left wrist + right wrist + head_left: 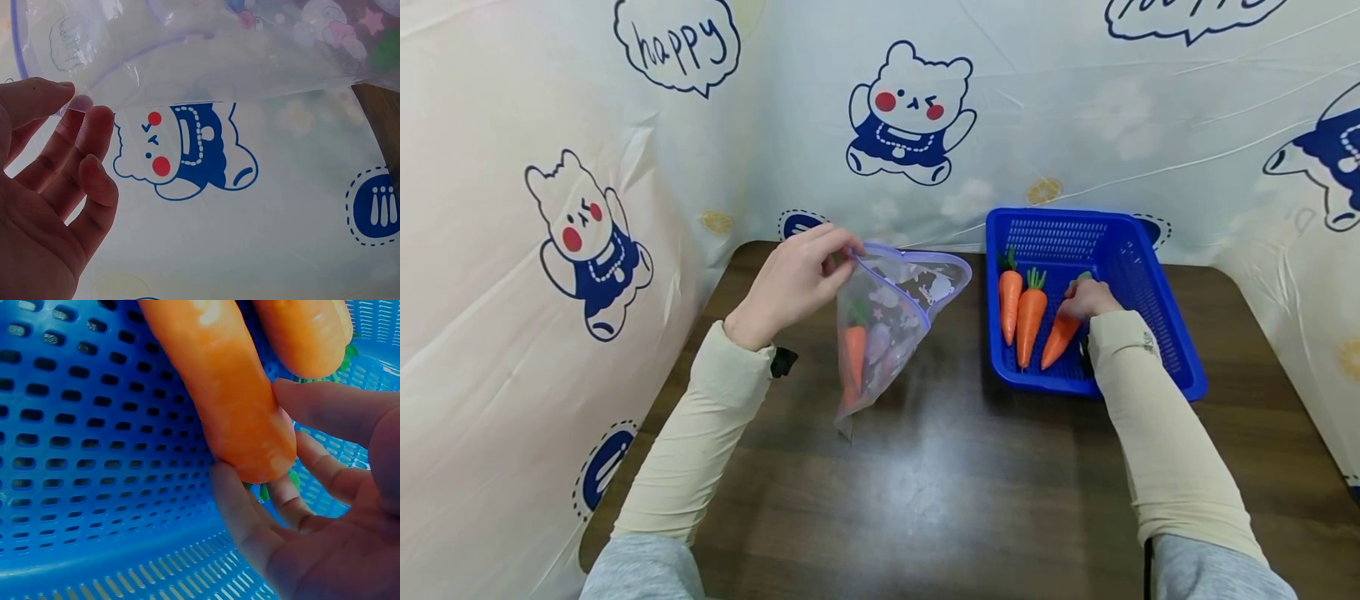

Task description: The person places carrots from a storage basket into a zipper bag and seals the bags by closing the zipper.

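Note:
My left hand [801, 279] pinches the upper corner of a clear plastic bag [880, 350] with a purple zip edge, its mouth spread apart. Inside the bag a carrot [854, 354] with a green top shows through, beside a faint purple print. In the left wrist view, thumb and fingertips [97, 122] meet at the bag's edge. My right hand [1088, 300] reaches into the blue basket [1172, 333] and grips the thick end of a carrot [244, 419]. Two more carrots, a middle one [1032, 325] and a left one [1010, 304], lie beside it.
The basket stands at the back right of the dark wooden table [910, 500]. Something dark green lies in the basket, partly under the right forearm. A printed cloth [1045, 100] with bear drawings hangs behind the table and along its sides.

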{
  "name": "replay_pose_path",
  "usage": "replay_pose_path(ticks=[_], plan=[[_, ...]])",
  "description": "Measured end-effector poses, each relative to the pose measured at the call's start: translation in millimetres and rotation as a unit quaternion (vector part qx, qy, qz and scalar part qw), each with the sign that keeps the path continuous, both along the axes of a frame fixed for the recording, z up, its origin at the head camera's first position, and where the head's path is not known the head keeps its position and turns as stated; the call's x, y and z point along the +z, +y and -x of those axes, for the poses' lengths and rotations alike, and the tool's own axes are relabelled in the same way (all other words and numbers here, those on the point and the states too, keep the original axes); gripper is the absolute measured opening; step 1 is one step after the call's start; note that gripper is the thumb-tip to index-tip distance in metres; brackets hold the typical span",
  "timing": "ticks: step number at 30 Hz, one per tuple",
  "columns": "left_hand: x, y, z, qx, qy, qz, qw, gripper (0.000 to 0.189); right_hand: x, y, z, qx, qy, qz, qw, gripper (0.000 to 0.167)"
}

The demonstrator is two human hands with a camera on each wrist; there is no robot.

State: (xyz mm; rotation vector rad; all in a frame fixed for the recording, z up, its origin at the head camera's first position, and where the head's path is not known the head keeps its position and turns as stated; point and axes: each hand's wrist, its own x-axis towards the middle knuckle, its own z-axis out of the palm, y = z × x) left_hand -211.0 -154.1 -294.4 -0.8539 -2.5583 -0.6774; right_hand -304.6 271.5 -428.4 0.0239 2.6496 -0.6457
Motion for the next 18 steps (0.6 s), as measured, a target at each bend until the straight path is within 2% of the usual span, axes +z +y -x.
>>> replay_pose_path(ticks=[4, 8, 10, 11, 15, 18], plan=[[0.6, -0.6, 0.0, -0.001, 0.004, 0.000, 1.0000, 0.011, -0.8, 0.9, -0.5, -0.037, -0.006, 0.009, 0.9993, 0.055], [1.2, -0.5, -0.3, -0.003, 0.007, 0.000, 1.0000, 0.011, -1.2, 1.1, 0.5, -0.091, -0.030, 0.020, 0.9952, 0.078], [1.5, -0.4, -0.5, -0.003, 0.008, 0.000, 1.0000, 0.011, -1.8, 1.1, 0.5, -0.108, -0.037, 0.023, 0.9932, 0.076], [1.6, -0.4, -0.6, -0.003, 0.008, 0.000, 1.0000, 0.011, -2.1, 1.4, 0.4, -0.108, -0.039, 0.023, 0.9931, 0.073], [1.1, -0.5, -1.0, -0.003, 0.009, -0.001, 1.0000, 0.011, -4.3, 3.5, -1.9, -0.090, -0.039, 0.023, 0.9949, 0.031], [0.6, -0.5, -1.3, -0.003, 0.008, 0.000, 1.0000, 0.011, -5.9, 5.4, -3.4, -0.080, -0.038, 0.023, 0.9958, 0.027]])
